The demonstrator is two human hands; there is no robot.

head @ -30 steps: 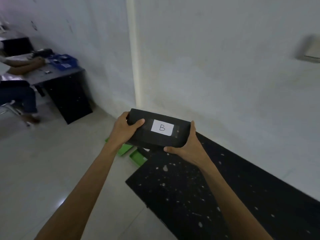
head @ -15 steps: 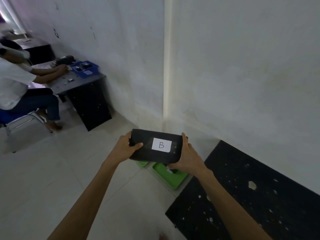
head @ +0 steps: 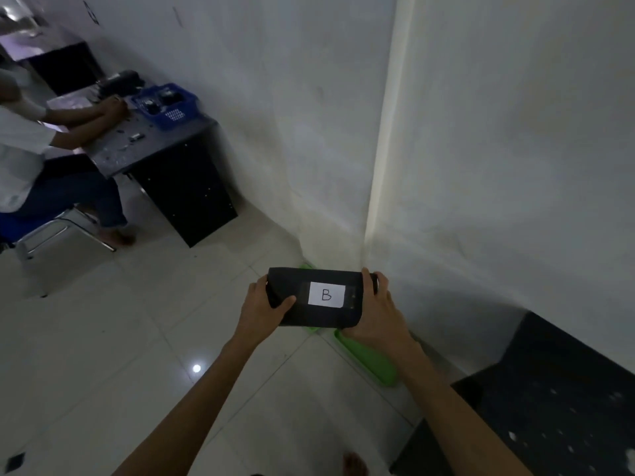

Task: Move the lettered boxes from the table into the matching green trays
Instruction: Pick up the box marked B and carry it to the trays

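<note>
A seated person (head: 31,156) works at a dark desk (head: 161,156) bearing one blue basket (head: 168,104) at far left. The left hand (head: 261,312) and right hand (head: 378,314) each clasp an end of one smooth, matte black rectangular box (head: 316,297) with a white paper label (head: 326,294) reading B. Since half a second ago the box has come down over two glossy green trays (head: 369,360) on the tiled floor, and the speckled black table (head: 549,407) sits farther right.
</note>
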